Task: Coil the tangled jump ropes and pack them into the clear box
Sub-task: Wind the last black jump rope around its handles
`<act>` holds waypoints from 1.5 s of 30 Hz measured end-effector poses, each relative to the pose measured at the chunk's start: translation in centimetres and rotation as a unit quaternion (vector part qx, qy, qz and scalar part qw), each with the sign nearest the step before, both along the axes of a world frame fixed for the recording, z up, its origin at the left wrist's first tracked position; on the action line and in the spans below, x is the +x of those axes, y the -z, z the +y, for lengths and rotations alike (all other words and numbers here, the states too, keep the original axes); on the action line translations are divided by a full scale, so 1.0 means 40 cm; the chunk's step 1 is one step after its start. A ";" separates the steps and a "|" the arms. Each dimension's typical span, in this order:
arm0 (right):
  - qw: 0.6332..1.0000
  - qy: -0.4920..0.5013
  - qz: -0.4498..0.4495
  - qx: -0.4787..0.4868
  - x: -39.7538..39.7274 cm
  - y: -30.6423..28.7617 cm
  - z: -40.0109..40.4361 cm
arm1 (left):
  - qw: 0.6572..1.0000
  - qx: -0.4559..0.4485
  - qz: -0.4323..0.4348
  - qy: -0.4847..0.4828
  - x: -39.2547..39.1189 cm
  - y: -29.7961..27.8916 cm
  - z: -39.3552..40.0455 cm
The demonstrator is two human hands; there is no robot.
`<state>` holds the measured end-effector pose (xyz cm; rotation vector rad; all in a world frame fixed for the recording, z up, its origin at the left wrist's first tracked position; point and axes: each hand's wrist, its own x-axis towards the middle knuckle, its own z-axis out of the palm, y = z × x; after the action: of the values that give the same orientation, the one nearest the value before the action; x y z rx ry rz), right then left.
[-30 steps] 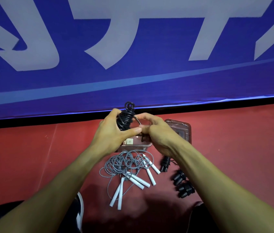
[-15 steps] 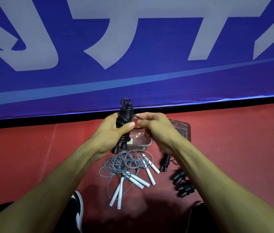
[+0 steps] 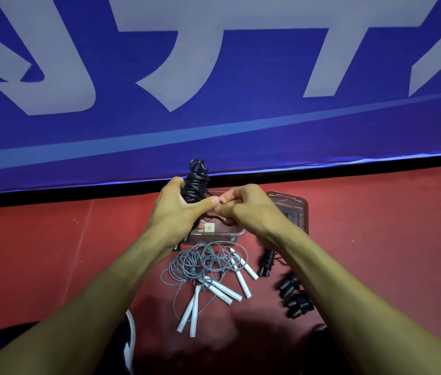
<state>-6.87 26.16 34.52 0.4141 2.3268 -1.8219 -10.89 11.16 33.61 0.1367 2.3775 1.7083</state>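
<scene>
Both hands meet above the clear box (image 3: 237, 234): my left hand (image 3: 177, 212) grips the coiled black rope (image 3: 195, 185), my right hand (image 3: 246, 209) pinches its loose end. Grey ropes (image 3: 200, 262) with white handles lie tangled on the red floor (image 3: 51, 253) just in front.

The clear box (image 3: 215, 234) is mostly hidden behind both hands; only its near wall shows. The left hand (image 3: 178, 212) covers the lower part of the black rope bundle (image 3: 195, 182). What the right hand (image 3: 243, 209) pinches is too small to tell. The right forearm overlaps the black handles (image 3: 294, 296) beside the box.
</scene>
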 end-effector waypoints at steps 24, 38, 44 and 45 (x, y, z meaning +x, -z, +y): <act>0.999 -0.027 0.027 0.023 0.006 -0.001 -0.008 | 0.993 -0.011 0.052 0.109 0.003 0.002 0.002; 0.980 -0.021 0.060 -0.187 0.067 0.009 0.020 | 0.989 -0.038 0.020 0.143 0.037 -0.014 0.041; 0.986 0.066 0.027 -0.153 0.085 0.014 0.084 | 0.989 -0.013 0.000 0.150 0.086 -0.007 0.102; 0.985 0.086 0.023 -0.149 0.090 0.018 0.093 | 0.988 -0.004 -0.013 0.155 0.093 0.001 0.112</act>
<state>-3.26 29.89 33.80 0.5491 2.0514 -2.2391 -7.17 15.62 33.56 0.4537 2.2051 1.5431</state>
